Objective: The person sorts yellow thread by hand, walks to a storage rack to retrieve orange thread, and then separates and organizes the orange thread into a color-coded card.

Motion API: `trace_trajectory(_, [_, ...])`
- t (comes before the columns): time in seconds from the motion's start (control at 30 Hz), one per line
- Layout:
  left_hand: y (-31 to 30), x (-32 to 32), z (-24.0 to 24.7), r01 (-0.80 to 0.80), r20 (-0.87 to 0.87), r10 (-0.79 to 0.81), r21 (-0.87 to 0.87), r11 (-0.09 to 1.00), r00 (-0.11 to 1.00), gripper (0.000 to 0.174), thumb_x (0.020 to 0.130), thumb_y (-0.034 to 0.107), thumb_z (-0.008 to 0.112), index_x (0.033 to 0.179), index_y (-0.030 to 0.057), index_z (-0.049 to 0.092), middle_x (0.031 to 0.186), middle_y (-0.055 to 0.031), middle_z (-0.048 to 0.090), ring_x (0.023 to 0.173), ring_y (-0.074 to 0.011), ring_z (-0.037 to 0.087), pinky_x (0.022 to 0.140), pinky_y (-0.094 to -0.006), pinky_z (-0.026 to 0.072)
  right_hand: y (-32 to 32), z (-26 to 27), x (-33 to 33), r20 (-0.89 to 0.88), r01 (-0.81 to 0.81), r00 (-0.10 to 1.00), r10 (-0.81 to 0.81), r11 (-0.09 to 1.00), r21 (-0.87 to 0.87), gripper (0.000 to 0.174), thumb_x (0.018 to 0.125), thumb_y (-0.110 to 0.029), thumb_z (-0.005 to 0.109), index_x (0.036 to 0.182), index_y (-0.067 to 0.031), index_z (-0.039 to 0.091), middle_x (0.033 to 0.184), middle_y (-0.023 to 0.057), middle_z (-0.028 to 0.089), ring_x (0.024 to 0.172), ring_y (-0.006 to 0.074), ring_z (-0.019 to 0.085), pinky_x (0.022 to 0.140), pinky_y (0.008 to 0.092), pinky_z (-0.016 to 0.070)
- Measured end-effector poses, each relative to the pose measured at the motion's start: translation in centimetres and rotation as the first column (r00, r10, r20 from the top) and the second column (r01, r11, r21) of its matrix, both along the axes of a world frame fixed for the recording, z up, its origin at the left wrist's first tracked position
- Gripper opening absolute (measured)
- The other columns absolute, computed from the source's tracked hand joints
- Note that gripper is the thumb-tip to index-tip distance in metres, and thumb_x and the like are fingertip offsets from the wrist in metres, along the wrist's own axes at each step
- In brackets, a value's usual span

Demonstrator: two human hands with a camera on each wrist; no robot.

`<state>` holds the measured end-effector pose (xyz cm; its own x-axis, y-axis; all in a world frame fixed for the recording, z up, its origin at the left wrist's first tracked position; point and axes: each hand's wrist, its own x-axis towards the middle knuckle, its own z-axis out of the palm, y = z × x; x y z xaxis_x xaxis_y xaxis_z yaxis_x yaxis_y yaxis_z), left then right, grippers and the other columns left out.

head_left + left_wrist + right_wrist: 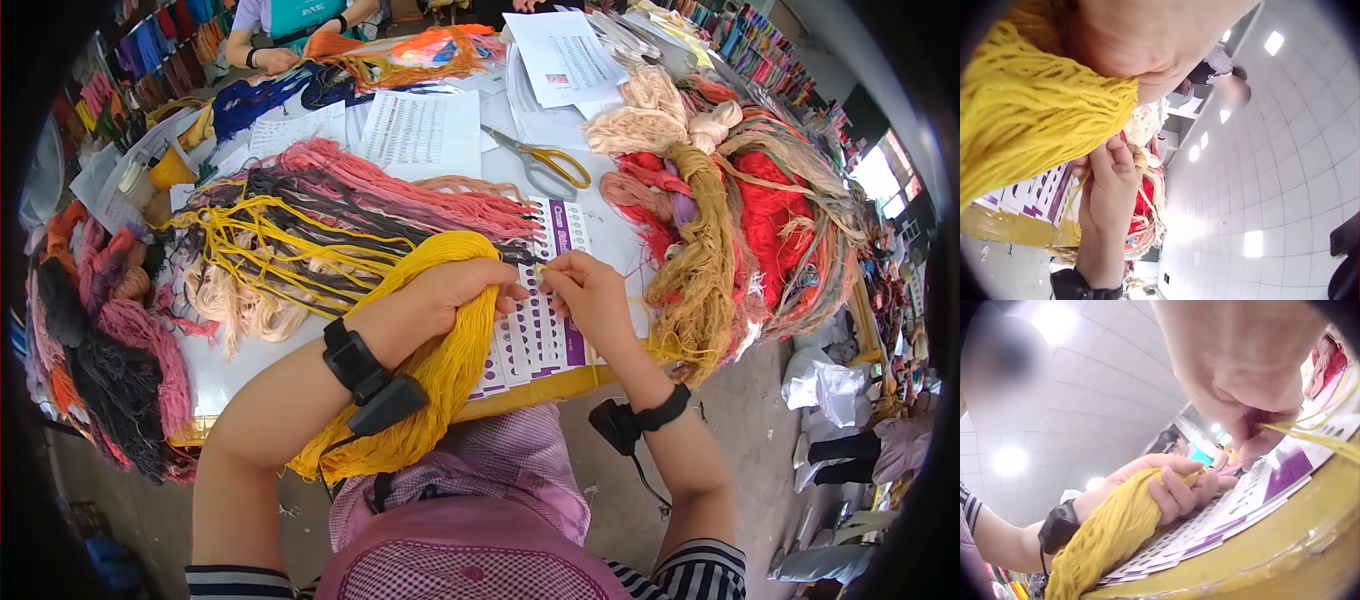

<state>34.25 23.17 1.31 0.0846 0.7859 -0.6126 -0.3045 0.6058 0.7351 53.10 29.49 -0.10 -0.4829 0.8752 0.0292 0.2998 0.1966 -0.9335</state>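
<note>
One held yellow hank (450, 365), one pair of scissors (528, 152)

1. Yellow skein (450, 360): partly covered by the left forearm (285, 395) and black wrist unit (390, 405); cut off by the left edge in the left wrist view.
2. Left grip (472, 285): cut off by the top edge in the left wrist view.
3. Right grip (590, 295): in the right wrist view, its hold on the yellow strands (1316, 438) is obscured.
4. Hole-punched cards (545, 345): partly hidden beneath yarn.
5. Printed sheets (420, 130): lettering too small to read.
6. Person opposite (310, 20): cut off by the head view's top edge.
</note>
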Motion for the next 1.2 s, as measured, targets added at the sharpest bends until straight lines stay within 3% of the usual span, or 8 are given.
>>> trace_trajectory(0.17, [-0.7, 1.2, -0.2, -0.141, 0.12, 0.135, 0.041, 0.989, 0.984, 0.02, 0.086, 0.023, 0.067, 0.092, 0.004, 0.064, 0.085, -0.0039, 0.066, 0.063, -0.008, 0.056, 0.053, -0.0217, 0.0461, 0.5, -0.5, -1.4, 0.187, 0.058, 0.981, -0.057, 0.998, 0.0, 0.012, 0.081, -0.01, 0.065, 0.084, 0.001, 0.063, 0.069, 0.0083, 0.066, 0.056, 0.0137, 0.062, 0.055, 0.0286, 0.0485])
trace_trajectory(0.23, [-0.9, 1.5, -0.1, -0.194, 0.094, 0.186, 0.089, 0.977, 0.978, 0.019, 0.086, 0.023, 0.067, 0.092, 0.0057, 0.064, 0.084, -0.0032, 0.065, 0.064, -0.0084, 0.056, 0.054, -0.0224, 0.0459, 0.2, -1.5, -1.6, 0.24, -0.018, 0.964, -0.117, 0.868, 0.497, 0.018, 0.077, -0.014, 0.068, 0.086, 0.001, 0.064, 0.069, 0.0086, 0.065, 0.061, 0.0162, 0.064, 0.056, 0.0322, 0.0488])
trace_trajectory(0.43, [-0.3, 1.3, -1.7, -0.163, 0.055, 0.153, 0.319, 0.934, 0.987, 0.021, 0.09, 0.025, 0.062, 0.098, 0.0065, 0.063, 0.081, -0.002, 0.063, 0.064, -0.0094, 0.056, 0.057, -0.024, 0.0464, -0.4, 0.5, -0.6, 0.145, -0.068, 0.988, 0.045, 0.985, 0.16, 0.024, 0.072, -0.016, 0.068, 0.088, 0.0004, 0.064, 0.071, 0.0084, 0.064, 0.064, 0.0148, 0.06, 0.061, 0.0294, 0.0489])
trace_trajectory(0.47, [-0.2, 1.5, -1.8, -0.167, 0.056, 0.157, 0.32, 0.933, 0.986, 0.021, 0.09, 0.025, 0.062, 0.098, 0.0065, 0.063, 0.081, -0.002, 0.063, 0.064, -0.0094, 0.056, 0.057, -0.024, 0.0464, -0.6, 0.9, -0.6, 0.135, -0.09, 0.988, 0.072, 0.988, 0.125, 0.018, 0.078, -0.008, 0.065, 0.093, 0.0005, 0.062, 0.074, -0.001, 0.061, 0.066, 0.0031, 0.051, 0.059, 0.0206, 0.0428])
trace_trajectory(0.7, [-0.8, 1.3, -1.3, -0.034, -0.075, 0.054, 0.241, 0.97, 0.996, 0.021, 0.09, 0.027, 0.06, 0.097, 0.007, 0.063, 0.082, -0.0036, 0.064, 0.071, -0.0119, 0.061, 0.062, -0.0243, 0.0477, -0.2, 0.4, -0.7, 0.115, -0.095, 0.99, 0.083, 0.99, 0.107, 0.019, 0.078, -0.007, 0.065, 0.094, 0.0022, 0.061, 0.078, 0.0001, 0.063, 0.068, 0.0028, 0.053, 0.06, 0.0193, 0.0434])
trace_trajectory(0.9, [-1.1, -2.6, 1.8, -0.222, 0.062, 0.215, 0.176, 0.959, 0.975, 0.018, 0.084, 0.024, 0.062, 0.092, 0.0079, 0.063, 0.085, -0.006, 0.065, 0.074, -0.0144, 0.062, 0.061, -0.0228, 0.0467, 0.4, -0.6, -0.8, 0.121, -0.046, 0.992, 0.035, 0.995, 0.087, 0.032, 0.071, -0.017, 0.072, 0.095, 0.0015, 0.063, 0.075, 0.0089, 0.067, 0.068, 0.0141, 0.063, 0.064, 0.0275, 0.0502])
trace_trajectory(1.03, [-0.3, -2.6, 1.8, -0.027, 0.23, -0.042, 0.29, 0.957, 0.972, 0.025, 0.082, 0.023, 0.062, 0.101, 0.0069, 0.062, 0.082, -0.0055, 0.063, 0.073, -0.0121, 0.061, 0.059, -0.0232, 0.0456, -0.7, 0.8, -1.3, 0.286, -0.076, 0.958, 0.016, 0.977, 0.2, 0.047, 0.068, -0.018, 0.076, 0.106, -0.0027, 0.054, 0.073, 0.0096, 0.062, 0.068, 0.0221, 0.063, 0.063, 0.0323, 0.0492])
trace_trajectory(1.2, [-0.1, 1.7, 1.0, 0.351, -0.356, -0.243, 0.279, 0.894, 0.902, 0.025, 0.083, 0.027, 0.064, 0.092, 0.0029, 0.065, 0.082, -0.0024, 0.063, 0.072, -0.0098, 0.059, 0.062, -0.0233, 0.0448, -0.8, 0.4, -1.1, 0.333, -0.084, 0.943, -0.005, 0.964, 0.252, 0.057, 0.066, -0.019, 0.077, 0.112, -0.0043, 0.047, 0.078, 0.0121, 0.06, 0.071, 0.0273, 0.063, 0.063, 0.0357, 0.0486])
